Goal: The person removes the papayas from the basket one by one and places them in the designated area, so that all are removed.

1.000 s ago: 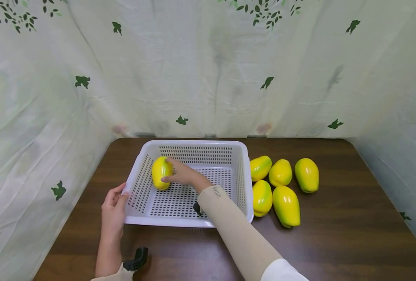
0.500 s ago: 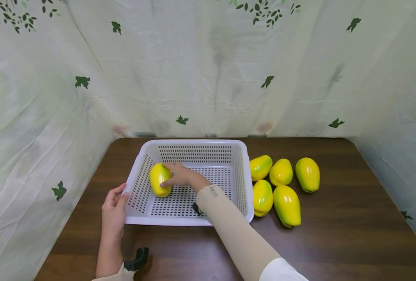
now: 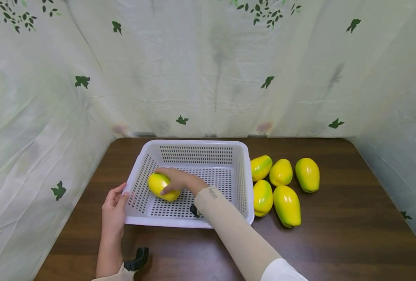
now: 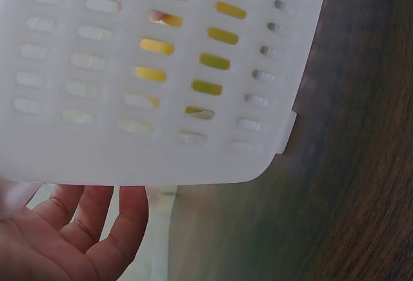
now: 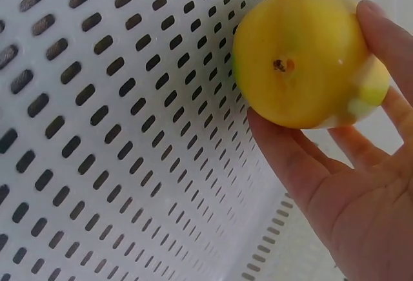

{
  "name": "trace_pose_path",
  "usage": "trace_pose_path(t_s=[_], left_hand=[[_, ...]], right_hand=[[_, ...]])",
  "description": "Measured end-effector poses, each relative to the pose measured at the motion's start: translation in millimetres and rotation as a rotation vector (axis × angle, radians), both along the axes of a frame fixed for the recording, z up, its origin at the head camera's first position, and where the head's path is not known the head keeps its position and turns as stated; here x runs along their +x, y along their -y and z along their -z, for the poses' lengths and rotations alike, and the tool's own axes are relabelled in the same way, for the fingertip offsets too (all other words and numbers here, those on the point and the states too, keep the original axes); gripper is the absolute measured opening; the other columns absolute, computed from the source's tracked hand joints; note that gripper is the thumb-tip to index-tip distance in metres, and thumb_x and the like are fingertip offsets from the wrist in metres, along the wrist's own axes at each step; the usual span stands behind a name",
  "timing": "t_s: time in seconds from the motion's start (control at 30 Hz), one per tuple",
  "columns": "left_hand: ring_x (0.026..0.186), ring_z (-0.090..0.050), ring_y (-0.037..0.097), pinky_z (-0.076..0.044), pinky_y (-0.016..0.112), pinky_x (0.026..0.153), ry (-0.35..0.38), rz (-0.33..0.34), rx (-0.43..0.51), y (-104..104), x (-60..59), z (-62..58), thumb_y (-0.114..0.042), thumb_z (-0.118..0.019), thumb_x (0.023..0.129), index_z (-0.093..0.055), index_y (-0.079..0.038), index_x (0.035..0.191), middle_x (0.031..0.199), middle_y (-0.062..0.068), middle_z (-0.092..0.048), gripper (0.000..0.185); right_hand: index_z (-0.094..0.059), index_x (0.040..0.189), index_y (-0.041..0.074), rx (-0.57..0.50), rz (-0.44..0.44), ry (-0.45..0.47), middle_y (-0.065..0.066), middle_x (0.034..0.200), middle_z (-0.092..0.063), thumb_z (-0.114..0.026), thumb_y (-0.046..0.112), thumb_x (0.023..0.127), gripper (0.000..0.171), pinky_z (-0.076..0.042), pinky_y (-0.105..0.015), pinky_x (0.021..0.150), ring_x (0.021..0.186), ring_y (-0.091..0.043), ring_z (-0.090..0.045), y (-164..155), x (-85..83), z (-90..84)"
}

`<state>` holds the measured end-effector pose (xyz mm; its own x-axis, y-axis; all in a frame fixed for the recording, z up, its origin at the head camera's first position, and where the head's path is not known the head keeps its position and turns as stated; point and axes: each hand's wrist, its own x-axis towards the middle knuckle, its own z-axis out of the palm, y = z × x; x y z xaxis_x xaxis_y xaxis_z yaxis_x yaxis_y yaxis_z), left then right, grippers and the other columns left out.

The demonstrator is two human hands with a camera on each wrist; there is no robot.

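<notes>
A dark wooden table (image 3: pixel 334 242) is seen enclosed by pale curtains (image 3: pixel 208 70) printed with green leaves. A yellow-green papaya (image 3: pixel 163 186) is held low inside a white perforated basket (image 3: pixel 193 145), at its left end close to the slotted floor, and is gripped by the right hand (image 3: pixel 177 180), whose fingers are curled over the top and whose thumb is pressed against the fruit's near side (whether the fruit touches the floor cannot be told). The basket's near-left corner is steadied by the left hand (image 3: pixel 113 207), its fingers laid together, nearly straight, against the outer wall. Five more papayas (image 3: pixel 281 183) are grouped on the table just right of the basket, the nearest beside its right wall.
</notes>
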<state>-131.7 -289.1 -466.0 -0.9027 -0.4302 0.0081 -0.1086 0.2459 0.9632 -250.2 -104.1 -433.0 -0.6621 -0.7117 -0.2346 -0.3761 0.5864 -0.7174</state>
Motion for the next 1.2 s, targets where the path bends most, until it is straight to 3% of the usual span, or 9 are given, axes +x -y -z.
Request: trace_pose_path(t_s=[0.1,0.3,0.5,0.67,0.97,1.2], left_hand=[[0.093,-0.051,0.020,-0.046,0.019,0.070,-0.015,0.005,0.033,-6.6,3.7,-9.5,-0.031,-0.045,0.094,-0.047,-0.016,0.129,0.115,0.011,-0.050,0.039],[0.090,-0.052,0.018,-0.046,0.017,0.067,0.018,-0.021,-0.008,-14.2,7.2,-20.0,-0.035,-0.044,0.093,-0.046,-0.016,0.130,0.112,0.010,-0.050,0.041],[0.096,-0.050,0.019,-0.045,0.014,0.069,0.079,-0.033,-0.011,-15.8,7.1,-23.6,-0.032,-0.042,0.095,-0.043,-0.017,0.132,0.117,0.008,-0.049,0.041],[0.097,-0.049,0.021,-0.044,0.013,0.069,0.080,-0.032,-0.004,-16.8,7.3,-25.9,-0.030,-0.041,0.095,-0.043,-0.016,0.133,0.118,0.008,-0.048,0.040],[0.093,-0.051,0.019,-0.047,0.022,0.071,0.047,0.002,-0.019,-4.3,3.4,-8.7,-0.038,-0.046,0.092,-0.046,-0.019,0.131,0.116,0.011,-0.049,0.043],[0.095,-0.050,0.019,-0.045,0.017,0.070,0.090,-0.031,-0.012,-14.3,6.3,-24.8,-0.031,-0.041,0.095,-0.043,-0.017,0.133,0.117,0.008,-0.049,0.040]], right_hand=[[-0.036,0.137,0.025,-0.018,-0.008,-0.014,0.007,0.141,-0.031,-0.071,0.019,0.078,0.069,-0.031,-0.033,0.098,0.119,-0.013,-0.034,-3.7,-1.7,1.8],[-0.037,0.137,0.023,-0.074,0.003,-0.034,0.007,0.139,-0.034,-0.072,0.018,0.077,0.069,-0.031,-0.031,0.097,0.119,-0.012,-0.035,-10.3,-4.2,0.7],[-0.039,0.135,0.026,-0.166,0.026,-0.016,0.007,0.138,-0.037,-0.073,0.018,0.076,0.069,-0.034,-0.031,0.095,0.118,-0.011,-0.038,-16.2,-1.0,-7.0],[-0.039,0.135,0.024,-0.236,0.017,-0.018,0.006,0.138,-0.036,-0.074,0.016,0.075,0.070,-0.037,-0.030,0.092,0.117,-0.012,-0.038,-21.2,2.1,-14.8],[-0.039,0.135,0.021,-0.385,-0.017,-0.020,0.005,0.135,-0.037,-0.073,0.014,0.076,0.069,-0.040,-0.024,0.088,0.113,-0.009,-0.038,-31.3,1.9,-30.6],[-0.039,0.136,0.022,-0.438,-0.017,-0.033,0.008,0.134,-0.038,-0.073,0.017,0.076,0.069,-0.040,-0.024,0.087,0.113,-0.008,-0.038,-43.1,4.1,-42.6]])
